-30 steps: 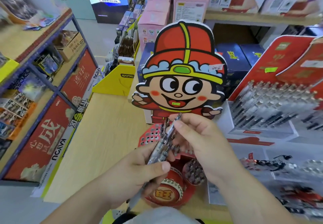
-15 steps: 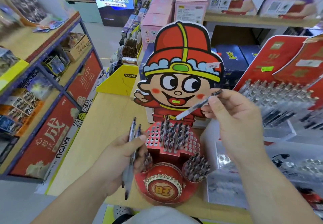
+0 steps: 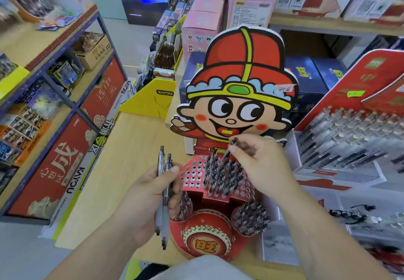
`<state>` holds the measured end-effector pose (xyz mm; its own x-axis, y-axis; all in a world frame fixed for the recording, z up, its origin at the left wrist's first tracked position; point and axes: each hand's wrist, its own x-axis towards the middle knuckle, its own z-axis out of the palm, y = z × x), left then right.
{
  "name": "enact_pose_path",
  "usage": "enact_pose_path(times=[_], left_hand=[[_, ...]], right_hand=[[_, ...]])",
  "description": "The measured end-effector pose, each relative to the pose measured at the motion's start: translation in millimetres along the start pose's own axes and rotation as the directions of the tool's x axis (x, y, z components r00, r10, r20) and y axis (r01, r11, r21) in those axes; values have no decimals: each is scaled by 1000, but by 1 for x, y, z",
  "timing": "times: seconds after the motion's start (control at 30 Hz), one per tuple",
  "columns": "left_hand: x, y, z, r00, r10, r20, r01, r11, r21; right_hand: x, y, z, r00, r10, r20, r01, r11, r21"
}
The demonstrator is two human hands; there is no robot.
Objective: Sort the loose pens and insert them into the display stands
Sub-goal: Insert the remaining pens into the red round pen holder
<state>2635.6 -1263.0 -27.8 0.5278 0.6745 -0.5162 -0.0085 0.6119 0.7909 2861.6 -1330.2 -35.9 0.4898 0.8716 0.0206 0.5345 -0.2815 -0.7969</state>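
A red display stand (image 3: 192, 176) with a cartoon-boy backboard sits on the wooden table. Its perforated top holds several pens (image 3: 220, 174), and side cups hold more pens (image 3: 251, 216). My left hand (image 3: 150, 201) grips two grey pens (image 3: 162, 183) upright, left of the stand. My right hand (image 3: 260, 164) pinches one dark pen (image 3: 229, 150) by its top end, its tip lowered among the pens standing in the perforated top.
A second red pen display (image 3: 349, 131) full of pens stands at the right. A yellow box (image 3: 153, 100) sits behind on the wooden table (image 3: 122, 161). Blue shelving (image 3: 54, 96) with boxed goods runs along the left. Pink boxes (image 3: 203, 26) are stacked at the back.
My right hand drew one pen from the bundle, raised it to the right, then brought it down tip-first into the stand's top. My left hand moved left with the two remaining pens.
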Motion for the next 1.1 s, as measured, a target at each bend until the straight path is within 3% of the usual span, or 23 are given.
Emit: enact_pose_path(times=[0.2, 0.43, 0.7, 0.9, 1.1], left_hand=[[13, -2, 2, 999, -36, -5, 36, 999, -24], [24, -6, 5, 999, -51, 6, 52, 998, -31], [25, -8, 4, 998, -59, 2, 59, 998, -26], [25, -10, 1, 998, -57, 11, 58, 998, -33], [27, -13, -1, 998, -69, 15, 69, 997, -33]], right_hand=[[11, -2, -3, 996, -26, 85, 24, 999, 22], [13, -13, -8, 979, -46, 198, 64, 994, -87], [16, -13, -12, 988, -33, 151, 62, 980, -190], [13, -9, -10, 997, -38, 73, 48, 989, -141], [13, -5, -11, 996, -34, 87, 43, 993, -112]])
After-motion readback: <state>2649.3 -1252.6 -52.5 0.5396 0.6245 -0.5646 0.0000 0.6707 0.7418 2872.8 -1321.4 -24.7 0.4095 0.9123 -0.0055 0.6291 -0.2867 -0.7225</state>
